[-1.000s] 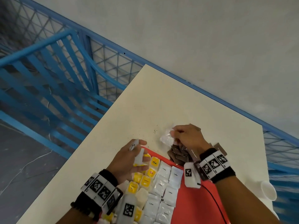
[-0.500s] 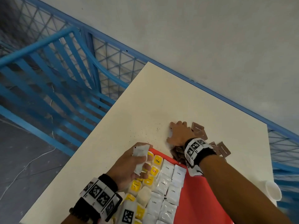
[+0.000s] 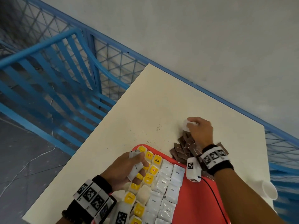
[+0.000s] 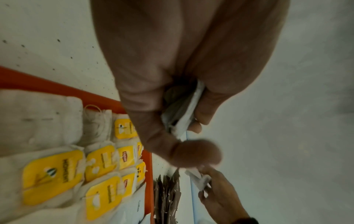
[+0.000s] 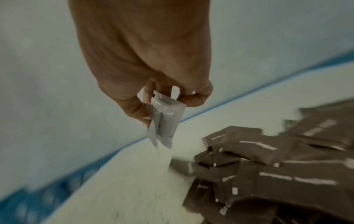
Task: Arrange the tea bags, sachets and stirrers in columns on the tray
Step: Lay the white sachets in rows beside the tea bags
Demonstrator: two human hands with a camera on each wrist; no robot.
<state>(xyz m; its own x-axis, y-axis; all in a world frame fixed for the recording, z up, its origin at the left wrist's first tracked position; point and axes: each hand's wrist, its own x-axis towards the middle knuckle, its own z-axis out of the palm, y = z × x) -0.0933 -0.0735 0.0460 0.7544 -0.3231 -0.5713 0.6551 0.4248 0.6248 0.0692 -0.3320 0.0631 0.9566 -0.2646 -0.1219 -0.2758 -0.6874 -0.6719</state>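
A red tray (image 3: 199, 198) lies at the table's near edge, with columns of yellow-tagged tea bags (image 3: 149, 172) and white coffee sachets (image 3: 166, 168) on its left part. My left hand (image 3: 129, 168) hovers over the tray's far left corner and grips white sachets (image 3: 135, 168) (image 4: 184, 119). My right hand (image 3: 196, 128) is beyond the tray, above a heap of brown sachets (image 3: 186, 147) (image 5: 277, 171). It pinches white sachets (image 3: 185, 125) (image 5: 165, 121) by their upper edge, lifted off the table.
The cream table (image 3: 145, 102) stretches bare beyond the tray, with dark specks near the tray's corner. A white paper cup (image 3: 269, 189) lies at the right edge. Blue railings (image 3: 56, 78) run along the left and far sides of the table.
My right hand has risen from flat on the table with white sachets pinched in it. My left hand keeps gripping its sachets over the tray corner, turned slightly.
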